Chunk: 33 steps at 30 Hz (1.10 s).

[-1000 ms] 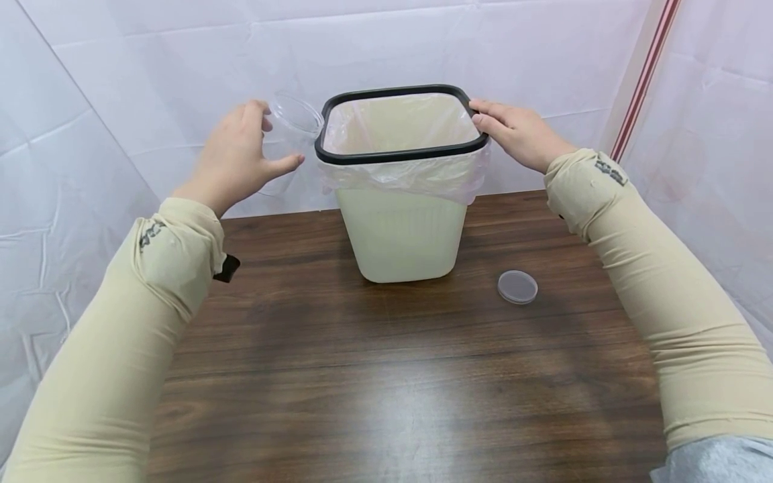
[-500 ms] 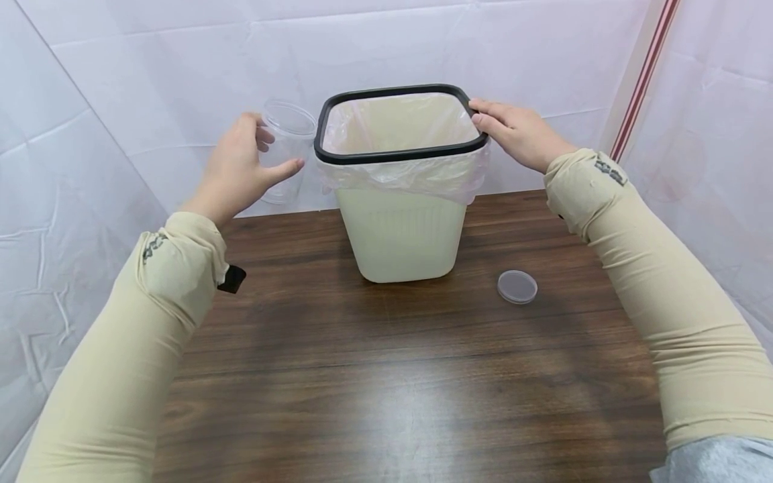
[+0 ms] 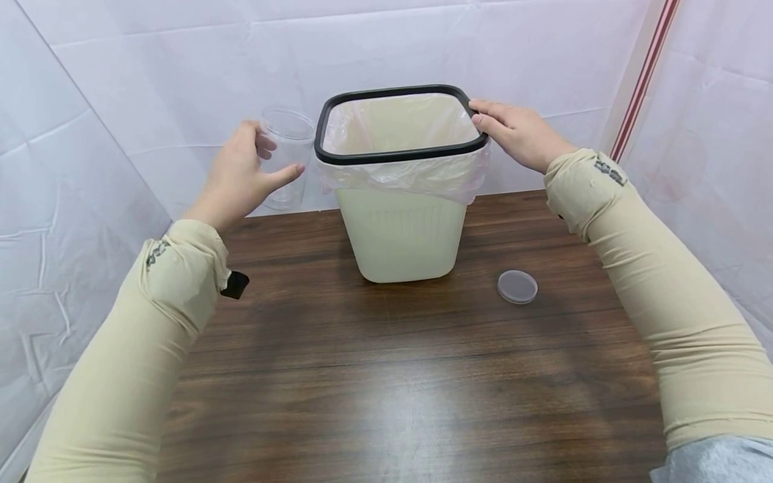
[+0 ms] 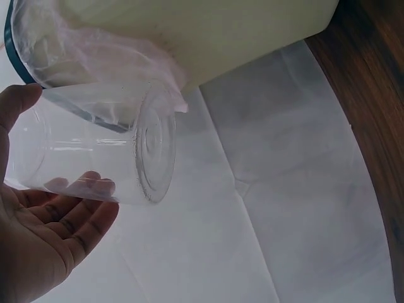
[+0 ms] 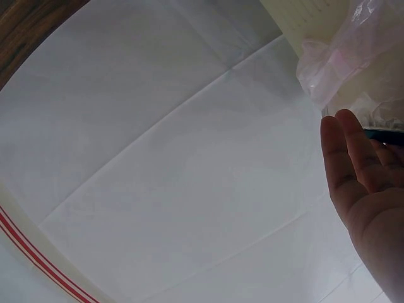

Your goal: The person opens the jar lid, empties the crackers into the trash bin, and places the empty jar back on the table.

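Observation:
My left hand (image 3: 238, 168) grips a clear plastic jar (image 3: 288, 161) between thumb and fingers, left of the bin and behind its front rim. The jar stands upright in the head view, its top without a lid. In the left wrist view the jar (image 4: 107, 142) looks see-through, with fingers along one side and the thumb on the other. My right hand (image 3: 521, 134) rests on the black rim (image 3: 398, 158) of a pale green trash bin (image 3: 404, 235), its fingers extended. A thin pinkish bag (image 3: 417, 176) lines the bin and hangs over its outside.
A round clear lid (image 3: 517, 287) lies on the dark wooden table (image 3: 362, 376), right of the bin. White sheeting (image 3: 386, 47) hangs behind and at both sides, with a red stripe (image 3: 646, 77) at the back right.
My left hand has lowered the jar slightly beside the bin, and the jar has gone from tilted to upright. The right hand stays at the rim.

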### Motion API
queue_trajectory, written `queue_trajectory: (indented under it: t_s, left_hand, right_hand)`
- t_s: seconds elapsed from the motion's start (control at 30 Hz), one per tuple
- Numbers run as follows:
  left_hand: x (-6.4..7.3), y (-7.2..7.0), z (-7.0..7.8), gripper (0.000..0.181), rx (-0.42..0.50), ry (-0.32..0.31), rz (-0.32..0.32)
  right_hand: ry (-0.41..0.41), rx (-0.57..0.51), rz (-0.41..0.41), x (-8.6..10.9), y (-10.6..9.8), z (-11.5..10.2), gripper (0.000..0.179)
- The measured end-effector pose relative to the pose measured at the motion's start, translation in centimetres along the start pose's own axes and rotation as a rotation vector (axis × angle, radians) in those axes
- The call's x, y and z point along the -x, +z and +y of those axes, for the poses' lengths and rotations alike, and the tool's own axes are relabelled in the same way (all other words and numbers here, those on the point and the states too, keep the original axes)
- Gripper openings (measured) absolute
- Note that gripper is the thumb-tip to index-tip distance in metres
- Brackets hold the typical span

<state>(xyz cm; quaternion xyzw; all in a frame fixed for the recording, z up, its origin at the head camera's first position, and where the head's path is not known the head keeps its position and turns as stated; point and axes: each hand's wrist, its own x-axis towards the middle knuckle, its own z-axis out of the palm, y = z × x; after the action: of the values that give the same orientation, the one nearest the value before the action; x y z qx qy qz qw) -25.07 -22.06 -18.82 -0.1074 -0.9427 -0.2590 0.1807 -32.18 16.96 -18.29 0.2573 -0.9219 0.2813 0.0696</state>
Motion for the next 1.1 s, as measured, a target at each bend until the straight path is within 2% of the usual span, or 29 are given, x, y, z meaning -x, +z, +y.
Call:
queue_trajectory:
  t_s: [0.6,1.1]
  left_hand:
    - [0.8,1.3,-0.9,0.059,0.150,-0.030,0.035]
    - [1.6,2.0,-1.2,0.063,0.181,-0.056,0.026]
  right_hand:
    - [0.004,0.002,-0.005,-0.1,0.0,0.0,0.057]
    - [-0.004,0.001,-0.004,0.0,-0.2,-0.1,0.057]
